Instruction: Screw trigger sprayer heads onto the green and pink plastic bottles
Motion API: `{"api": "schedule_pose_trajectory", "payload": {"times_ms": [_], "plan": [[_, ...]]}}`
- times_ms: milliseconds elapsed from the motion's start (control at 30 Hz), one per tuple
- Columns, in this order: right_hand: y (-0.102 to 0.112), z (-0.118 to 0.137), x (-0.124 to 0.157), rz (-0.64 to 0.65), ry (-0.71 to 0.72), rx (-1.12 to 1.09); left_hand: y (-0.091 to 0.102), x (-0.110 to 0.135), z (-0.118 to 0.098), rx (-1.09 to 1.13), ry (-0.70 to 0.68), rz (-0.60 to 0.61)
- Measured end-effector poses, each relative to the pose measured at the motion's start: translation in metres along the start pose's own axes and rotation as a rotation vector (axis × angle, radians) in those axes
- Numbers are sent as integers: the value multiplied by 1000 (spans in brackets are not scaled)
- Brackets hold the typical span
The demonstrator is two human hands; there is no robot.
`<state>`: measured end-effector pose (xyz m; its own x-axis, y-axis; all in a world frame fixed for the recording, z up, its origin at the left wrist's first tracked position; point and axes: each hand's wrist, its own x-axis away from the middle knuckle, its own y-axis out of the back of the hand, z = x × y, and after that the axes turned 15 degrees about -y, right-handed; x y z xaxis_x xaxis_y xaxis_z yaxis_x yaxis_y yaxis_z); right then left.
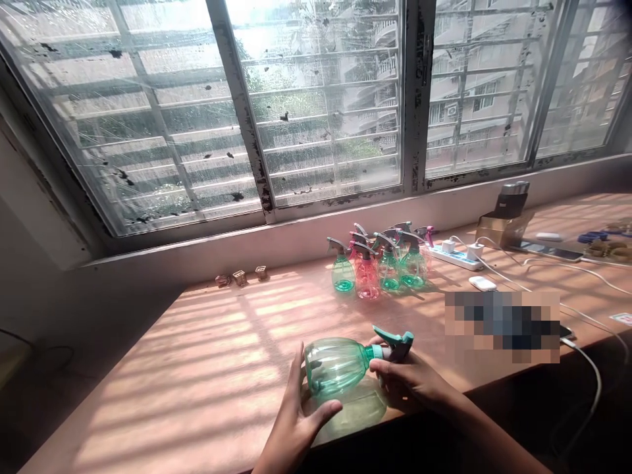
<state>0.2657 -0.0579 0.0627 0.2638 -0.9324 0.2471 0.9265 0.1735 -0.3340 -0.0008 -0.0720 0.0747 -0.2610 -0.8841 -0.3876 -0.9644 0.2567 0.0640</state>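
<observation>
A clear green spray bottle (pixel 336 363) lies tilted on its side just above the wooden counter (pixel 207 368), near the front edge. My left hand (pixel 296 421) cups the bottle's round base, fingers wrapped round it. My right hand (pixel 409 378) grips the neck and the teal trigger head (pixel 395 342). Further back stands a cluster of several green and pink spray bottles (pixel 380 266), upright, untouched.
Behind the counter runs a wide dirty window (pixel 316 99). A white power strip (pixel 459 255) with plugs and cables lies at the right, beside a small white case (pixel 482 283), a gold box (pixel 503 227) and phones. Three small metal clips (pixel 240 277) sit near the sill.
</observation>
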Motion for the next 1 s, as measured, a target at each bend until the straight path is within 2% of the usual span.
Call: {"api": "schedule_pose_trajectory", "payload": {"times_ms": [300, 533, 1000], "plan": [[2, -1, 0, -32, 16, 50, -1, -2, 3, 40, -53, 6], [2, -1, -1, 3, 7, 48, 0, -1, 4, 7, -41, 11], [3, -5, -3, -25, -8, 32, 4, 1, 12, -60, -97, -9]]}}
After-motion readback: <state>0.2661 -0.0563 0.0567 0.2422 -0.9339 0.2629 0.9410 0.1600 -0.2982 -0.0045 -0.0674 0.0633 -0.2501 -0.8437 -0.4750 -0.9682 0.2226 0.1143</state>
